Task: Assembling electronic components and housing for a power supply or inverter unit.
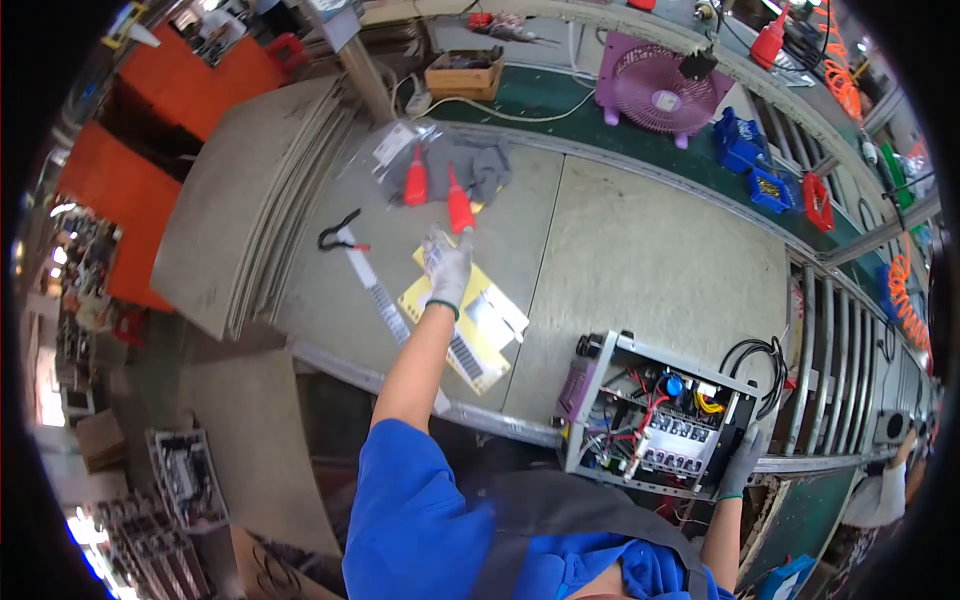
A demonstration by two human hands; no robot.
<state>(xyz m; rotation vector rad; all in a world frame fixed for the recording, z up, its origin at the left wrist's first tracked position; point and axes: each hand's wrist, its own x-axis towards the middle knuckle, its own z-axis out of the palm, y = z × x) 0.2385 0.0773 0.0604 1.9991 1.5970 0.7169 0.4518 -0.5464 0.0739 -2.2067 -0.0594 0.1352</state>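
My left hand, in a pale glove with a green cuff, reaches over the bench. Its fingertips are at the base of a red nozzle bottle; whether they grip it I cannot tell. Another red nozzle bottle is just left of it, by a grey cloth. Under my left wrist lie a yellow sheet and a white label strip. My right hand, gloved too, holds the right side of an open metal equipment case. Wires, a blue round part and a board show inside it.
Black-handled pliers or cutters lie left of the label strip. Flat grey panels lean at the left. A purple fan, a wooden box and blue bins line the back. A black cable and rollers are at the right.
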